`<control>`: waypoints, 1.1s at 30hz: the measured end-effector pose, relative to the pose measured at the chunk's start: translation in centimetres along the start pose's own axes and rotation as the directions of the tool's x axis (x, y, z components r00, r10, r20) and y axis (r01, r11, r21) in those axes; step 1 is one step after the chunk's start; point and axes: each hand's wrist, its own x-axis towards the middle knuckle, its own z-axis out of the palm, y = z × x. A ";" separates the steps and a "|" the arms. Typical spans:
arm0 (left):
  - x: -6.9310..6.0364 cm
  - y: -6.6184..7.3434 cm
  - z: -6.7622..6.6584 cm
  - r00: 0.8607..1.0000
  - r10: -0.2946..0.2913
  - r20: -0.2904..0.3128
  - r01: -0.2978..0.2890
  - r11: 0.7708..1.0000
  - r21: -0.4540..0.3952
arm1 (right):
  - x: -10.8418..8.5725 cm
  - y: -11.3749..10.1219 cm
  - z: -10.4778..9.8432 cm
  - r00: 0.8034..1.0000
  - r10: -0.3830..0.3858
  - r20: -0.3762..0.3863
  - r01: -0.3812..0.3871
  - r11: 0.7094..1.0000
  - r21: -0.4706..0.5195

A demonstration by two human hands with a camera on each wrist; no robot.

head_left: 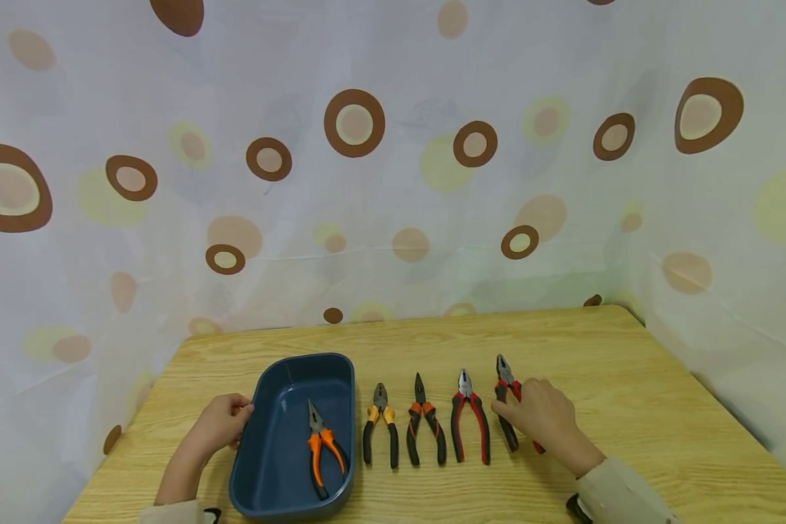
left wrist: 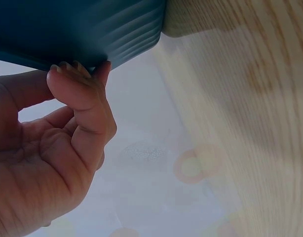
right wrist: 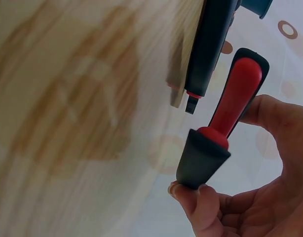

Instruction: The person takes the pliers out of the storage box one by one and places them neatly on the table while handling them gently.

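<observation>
On the left of the table stands a dark blue rectangular tray (head_left: pixel 271 451). My left hand (head_left: pixel 219 423) pinches its left rim, and the left wrist view shows curled fingers (left wrist: pixel 87 116) against the tray wall (left wrist: pixel 82 29). Inside the tray lie needle-nose pliers with orange and black handles (head_left: pixel 316 455). My right hand (head_left: pixel 549 422) holds the rightmost pliers (head_left: pixel 505 372), whose handles are red and black. Up close in the right wrist view, the thumb and fingertips (right wrist: pixel 207 205) press on a red-and-black handle (right wrist: pixel 235 94); part of the tool is out of sight.
Between tray and right hand, three pliers lie in a row: yellow-and-black ones (head_left: pixel 380 418), orange-and-black needle-nose ones (head_left: pixel 420 407) and red-and-black ones (head_left: pixel 465 393). The wooden table (head_left: pixel 661 437) reaches back to a patterned curtain (head_left: pixel 406 196).
</observation>
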 end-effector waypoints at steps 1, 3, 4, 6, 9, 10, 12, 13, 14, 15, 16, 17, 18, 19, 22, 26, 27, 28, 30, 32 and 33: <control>0.0 0.0 0.0 1.000 -0.003 0.000 0.003 1.000 -0.002 | 0.0 0.0 0.0 1.000 -0.003 0.004 0.003 1.000 -0.004; 0.0 0.0 0.0 1.000 -0.005 0.002 0.005 1.000 -0.003 | 0.0 0.1 0.1 1.000 -0.005 0.012 0.005 1.000 -0.013; 0.0 -0.1 0.0 1.000 -0.004 0.002 0.004 1.000 -0.003 | 0.1 0.1 0.2 1.000 -0.005 0.017 0.006 1.000 -0.017; 0.1 0.0 0.0 1.000 -0.001 -0.001 0.001 1.000 -0.001 | 0.1 0.2 0.3 1.000 -0.009 0.023 0.010 1.000 -0.026; 0.1 0.0 0.0 1.000 0.005 -0.006 -0.005 1.000 0.005 | 0.4 0.3 0.5 0.999 -0.014 0.036 0.015 0.999 -0.035; 0.1 0.0 -0.1 1.000 0.003 -0.007 -0.003 1.000 0.004 | 0.5 0.4 0.5 0.999 -0.014 0.042 0.015 0.999 -0.037; 0.1 0.0 -0.1 1.000 -0.003 -0.006 0.003 1.000 0.000 | 0.6 0.4 0.6 0.998 -0.012 0.057 0.014 0.999 -0.043; 0.1 0.0 0.0 1.000 -0.002 -0.003 0.002 1.000 0.000 | 0.7 0.4 0.7 0.998 -0.008 0.065 0.011 0.999 -0.043; 0.1 -0.1 0.0 1.000 -0.002 -0.001 0.002 1.000 -0.001 | 0.7 0.5 0.7 0.997 -0.006 0.073 0.010 0.999 -0.043; 0.1 -0.1 0.0 1.000 -0.001 0.001 0.001 1.000 -0.001 | 0.7 0.5 0.8 0.997 -0.001 0.081 0.005 0.999 -0.044; 0.1 -0.1 0.0 1.000 -0.005 0.001 0.005 1.000 -0.003 | 0.7 0.4 0.8 0.996 0.002 0.087 0.002 0.999 -0.044; 0.1 -0.1 0.0 1.000 -0.004 0.002 0.004 1.000 -0.002 | 0.7 0.4 0.9 0.996 0.005 0.093 -0.001 0.999 -0.044; 0.1 -0.1 0.0 1.000 -0.003 0.002 0.003 1.000 -0.001 | 0.7 0.4 0.9 0.995 0.009 0.097 -0.005 0.999 -0.041; 0.1 -0.1 0.1 1.000 0.001 0.002 -0.001 1.000 0.002 | 0.7 0.4 0.9 0.995 0.013 0.102 -0.008 0.999 -0.041; 0.0 0.0 0.1 1.000 -0.002 -0.001 0.002 1.000 0.003 | 0.7 0.3 0.9 0.993 0.021 0.117 -0.016 0.999 -0.042; 0.0 0.0 0.0 1.000 -0.005 -0.003 0.005 1.000 0.006 | 0.7 0.3 0.9 0.991 0.031 0.132 -0.026 0.999 -0.043; 0.0 0.0 0.0 1.000 -0.006 -0.002 0.006 1.000 0.006 | 0.8 0.3 1.0 0.991 0.032 0.132 -0.027 0.999 -0.044; 0.0 0.0 0.0 1.000 -0.006 -0.003 0.006 1.000 0.006 | 0.8 0.3 1.0 0.991 0.033 0.132 -0.027 0.999 -0.045; 0.0 0.1 0.0 1.000 -0.004 -0.004 0.005 1.000 0.006 | 0.9 0.4 1.0 0.991 0.032 0.131 -0.026 0.999 -0.046; 0.0 0.1 0.0 1.000 -0.004 -0.005 0.004 1.000 0.008 | 0.9 0.4 1.1 0.991 0.028 0.129 -0.022 0.999 -0.044; 0.0 0.1 0.0 1.000 -0.004 -0.005 0.004 1.000 0.011 | 0.9 0.4 1.1 0.992 0.024 0.128 -0.019 0.999 -0.044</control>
